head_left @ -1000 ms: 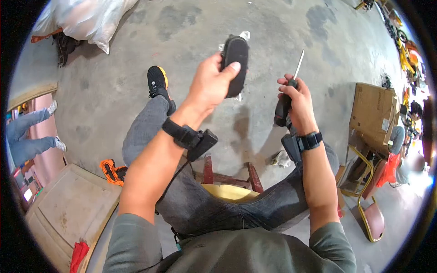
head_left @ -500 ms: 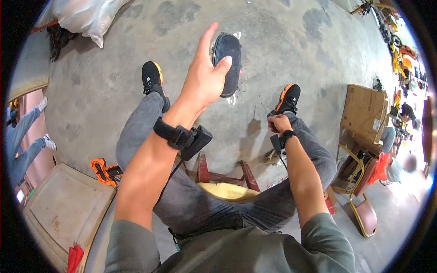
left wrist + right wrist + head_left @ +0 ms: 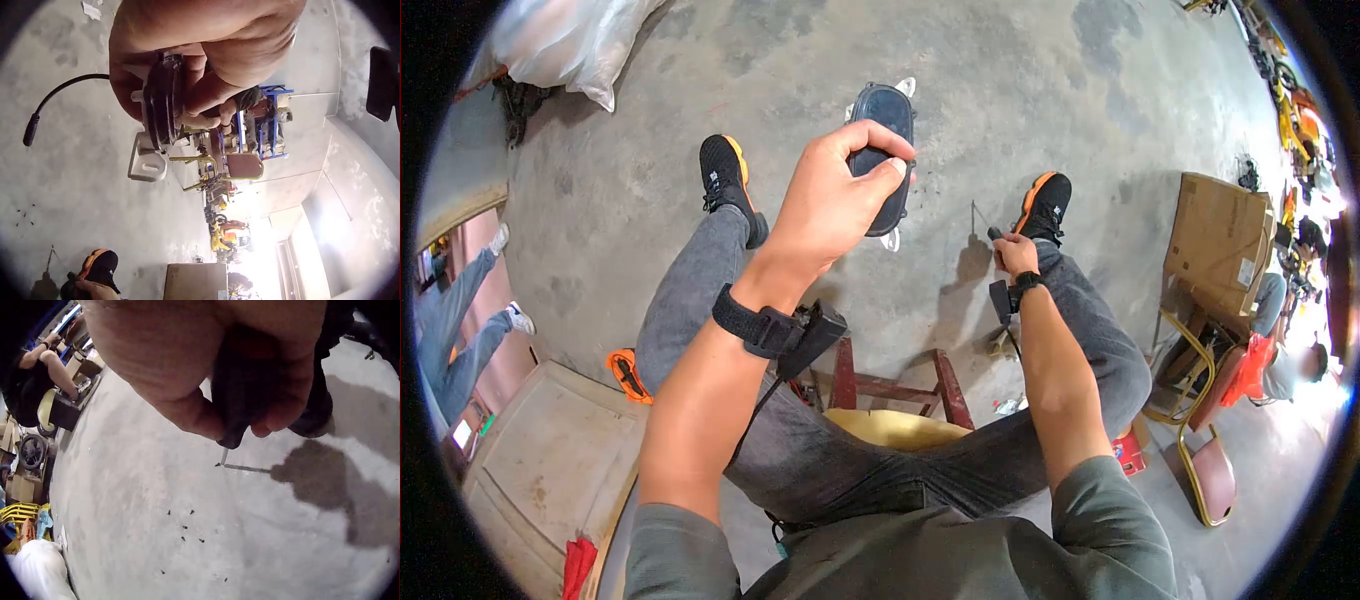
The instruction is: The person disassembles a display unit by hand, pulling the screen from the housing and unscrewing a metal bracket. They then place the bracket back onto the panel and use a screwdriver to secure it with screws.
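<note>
1. I'm seeing the left hand (image 3: 825, 195) curling its fingers round a black oval case (image 3: 884, 108), thumb and forefinger bending over its face; the case is hanging above the floor (image 3: 960, 90), between the two shoes (image 3: 725, 170).
2. The right hand (image 3: 1015, 257) is wrapping its fingers round a screwdriver (image 3: 995, 233), whose shaft is pointing down beside a small dark screw (image 3: 218, 464).
3. More screws (image 3: 185, 527) are lying scattered nearby on grey, stained concrete.
4. On my right, a cardboard box (image 3: 1220, 245) is standing near a padded chair (image 3: 1210, 478).
5. White tabs (image 3: 907, 87) are jutting from the case's rounded ends.
</note>
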### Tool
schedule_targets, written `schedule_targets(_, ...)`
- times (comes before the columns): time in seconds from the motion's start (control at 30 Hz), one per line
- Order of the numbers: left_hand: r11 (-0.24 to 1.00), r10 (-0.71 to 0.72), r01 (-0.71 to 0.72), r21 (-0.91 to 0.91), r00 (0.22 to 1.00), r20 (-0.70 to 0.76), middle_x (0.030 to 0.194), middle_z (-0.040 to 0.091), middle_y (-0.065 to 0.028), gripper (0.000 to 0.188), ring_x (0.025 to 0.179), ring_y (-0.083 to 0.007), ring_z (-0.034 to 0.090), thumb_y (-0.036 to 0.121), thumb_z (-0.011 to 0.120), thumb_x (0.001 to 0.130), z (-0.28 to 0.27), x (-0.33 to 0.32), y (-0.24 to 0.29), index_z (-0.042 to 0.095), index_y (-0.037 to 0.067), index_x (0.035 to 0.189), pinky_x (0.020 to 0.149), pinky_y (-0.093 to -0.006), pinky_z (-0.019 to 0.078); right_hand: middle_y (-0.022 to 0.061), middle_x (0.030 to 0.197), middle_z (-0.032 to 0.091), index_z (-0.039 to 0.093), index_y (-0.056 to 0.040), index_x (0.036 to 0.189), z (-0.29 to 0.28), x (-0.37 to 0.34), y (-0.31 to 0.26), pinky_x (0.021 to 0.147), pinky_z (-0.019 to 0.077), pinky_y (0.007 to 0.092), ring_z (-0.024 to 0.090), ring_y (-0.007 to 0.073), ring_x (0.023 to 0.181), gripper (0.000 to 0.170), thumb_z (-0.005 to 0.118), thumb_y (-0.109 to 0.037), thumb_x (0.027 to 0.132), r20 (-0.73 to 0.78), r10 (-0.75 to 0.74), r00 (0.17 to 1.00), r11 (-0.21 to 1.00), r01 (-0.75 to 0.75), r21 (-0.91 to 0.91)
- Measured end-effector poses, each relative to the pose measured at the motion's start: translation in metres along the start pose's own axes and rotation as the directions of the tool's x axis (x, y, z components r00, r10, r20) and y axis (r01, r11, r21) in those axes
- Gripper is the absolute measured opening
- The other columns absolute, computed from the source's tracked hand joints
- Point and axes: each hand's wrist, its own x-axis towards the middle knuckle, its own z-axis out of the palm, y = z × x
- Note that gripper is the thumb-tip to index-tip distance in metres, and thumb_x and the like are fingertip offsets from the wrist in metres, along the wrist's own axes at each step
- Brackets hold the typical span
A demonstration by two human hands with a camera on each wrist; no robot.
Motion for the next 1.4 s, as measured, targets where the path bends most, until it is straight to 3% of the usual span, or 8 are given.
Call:
schedule_targets(0.17, 1.0, 0.01, -0.01, -0.015, 1.0, 0.014, 0.093, 0.069, -0.008, 0.011, 0.085, -0.0125, 0.065, 0.009, 0.063, 0.093, 0.002, 0.002, -0.005, 0.065, 0.002, 0.101, 0.077, -0.0267, 0.0531, 0.0055, 0.07, 0.063, 0.069, 0.0035, 0.088, -0.001, -0.012, -0.018, 0.05, 0.0489, 0.0296, 0.06, 0.0149, 0.059, 0.021, 0.066, -0.01, 0.073, 0.015, -0.011, 1.0, 0.998, 0.012, -0.058)
schedule_targets(0.27, 0.999, -0.007, 0.007, 0.031, 1.0, 0.006, 0.093, 0.068, -0.0069, 0.011, 0.085, -0.0118, 0.065, 0.01, 0.063, 0.093, 0.001, 0.002, -0.006, 0.065, 0.002, 0.101, 0.076, -0.0262, 0.053, 0.0055, 0.069, 0.063, 0.068, 0.0037, 0.089, -0.007, -0.011, -0.012, 0.049, 0.0469, 0.0288, 0.059, 0.0143, 0.058, 0.02, 0.067, -0.01, 0.075, 0.031, -0.021, 0.999, 0.994, 0.018, 0.105)
schedule_targets(0.4, 0.999, 0.018, -0.018, 0.034, 1.0, 0.001, 0.092, 0.068, -0.0051, 0.01, 0.085, -0.0111, 0.066, 0.007, 0.062, 0.093, 0.005, 0.001, -0.002, 0.066, 0.002, 0.1, 0.075, -0.0255, 0.0528, 0.0057, 0.077, 0.064, 0.068, 0.0017, 0.102, -0.031, -0.046, -0.061, 0.052, 0.0461, 0.0271, 0.057, 0.0138, 0.059, 0.026, 0.07, -0.014, 0.081, -0.006, -0.063, 0.998, 0.998, 0.063, -0.007)
schedule_targets(0.53, 0.998, 0.034, -0.034, 0.056, 0.999, -0.009, 0.094, 0.067, -0.0041, 0.014, 0.087, -0.011, 0.066, 0.002, 0.057, 0.093, 0.006, 0.001, -0.005, 0.068, 0.001, 0.102, 0.075, -0.0256, 0.0523, 0.0046, 0.086, 0.066, 0.068, 0.0008, 0.103, -0.063, -0.093, -0.122, 0.058, 0.0454, 0.028, 0.059, 0.013, 0.073, 0.025, 0.063, -0.018, 0.088, 0.193, -0.139, 0.971, 0.989, 0.127, 0.078)
schedule_targets(0.6, 0.982, 0.007, -0.006, 0.19, 1.0, -0.002, 0.095, 0.067, -0.0044, 0.016, 0.087, -0.0112, 0.066, 0.002, 0.057, 0.093, 0.005, 0.003, -0.007, 0.068, 0.001, 0.104, 0.076, -0.0261, 0.0519, 0.0052, 0.087, 0.066, 0.067, 0.0012, 0.104, -0.078, -0.133, -0.159, 0.062, 0.0459, 0.0276, 0.06, 0.0131, 0.075, 0.024, 0.062, -0.016, 0.088, 0.216, -0.196, 0.956, 0.98, 0.183, 0.078)
schedule_targets(0.77, 0.978, -0.005, 0.021, 0.209, 0.997, -0.077, 0.095, 0.068, -0.0048, 0.019, 0.082, -0.0114, 0.064, 0.003, 0.056, 0.093, 0.004, 0.004, -0.014, 0.069, 0.002, 0.107, 0.076, -0.0268, 0.0513, 0.0052, 0.086, 0.065, 0.066, 0.0013, 0.107, -0.094, -0.214, -0.213, 0.065, 0.0456, 0.0268, 0.06, 0.013, 0.076, 0.024, 0.058, -0.013, 0.09, 0.338, -0.357, 0.871, 0.931, 0.301, 0.208)
schedule_targets(0.93, 0.986, -0.015, 0.022, 0.166, 0.999, -0.039, 0.096, 0.068, -0.0047, 0.023, 0.085, -0.0099, 0.062, 0.001, 0.056, 0.091, 0.002, 0.009, -0.014, 0.069, 0.003, 0.11, 0.077, -0.026, 0.0507, 0.0061, 0.086, 0.065, 0.064, 0.0016, 0.11, -0.09, -0.222, -0.218, 0.066, 0.045, 0.0264, 0.061, 0.0132, 0.077, 0.025, 0.054, -0.012, 0.091, 0.371, -0.394, 0.841, 0.897, 0.262, 0.357)
schedule_targets(1.4, 0.998, -0.027, 0.033, -0.053, 0.994, 0.104, 0.1, 0.069, -0.0068, 0.02, 0.092, -0.0112, 0.064, 0.006, 0.055, 0.097, 0.002, 0.012, -0.015, 0.065, 0.002, 0.114, 0.085, -0.0254, 0.0506, 0.0069, 0.081, 0.065, 0.063, 0.0022, 0.108, -0.088, -0.221, -0.224, 0.065, 0.0444, 0.025, 0.06, 0.0123, 0.073, 0.024, 0.055, -0.013, 0.09, 0.42, -0.431, 0.798, 0.889, 0.296, 0.349)
